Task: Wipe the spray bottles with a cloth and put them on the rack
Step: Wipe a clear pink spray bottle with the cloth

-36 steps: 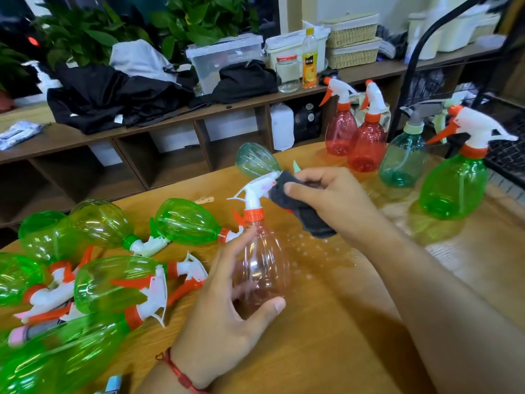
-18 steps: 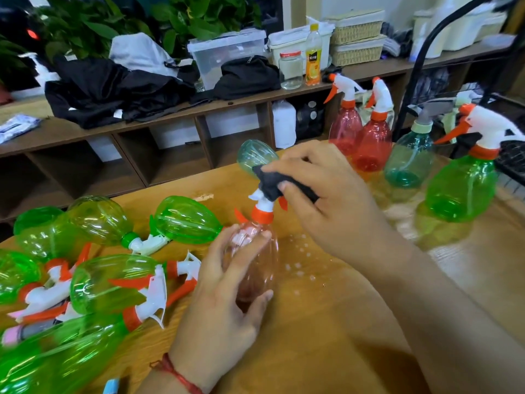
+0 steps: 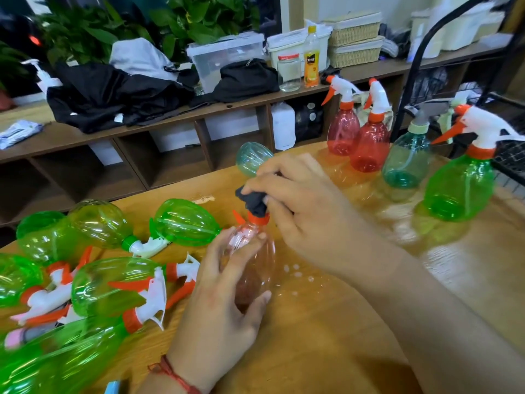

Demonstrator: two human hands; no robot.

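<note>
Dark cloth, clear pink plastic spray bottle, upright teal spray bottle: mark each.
dark cloth (image 3: 254, 203), head view, bunched fold
clear pink plastic spray bottle (image 3: 265, 263), head view, body
upright teal spray bottle (image 3: 404, 163), head view, body

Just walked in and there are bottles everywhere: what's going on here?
A person is wiping a pinkish spray bottle. The left hand grips its body upright on the table, while the right hand holds a dark cloth over its spray head. Green bottles lie at left; four bottles stand at right, near the rack.

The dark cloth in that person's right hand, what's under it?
Under the dark cloth, an orange collar shows atop the clear pink bottle that the left hand holds. The rest of the spray head is hidden by cloth and right hand.
</note>
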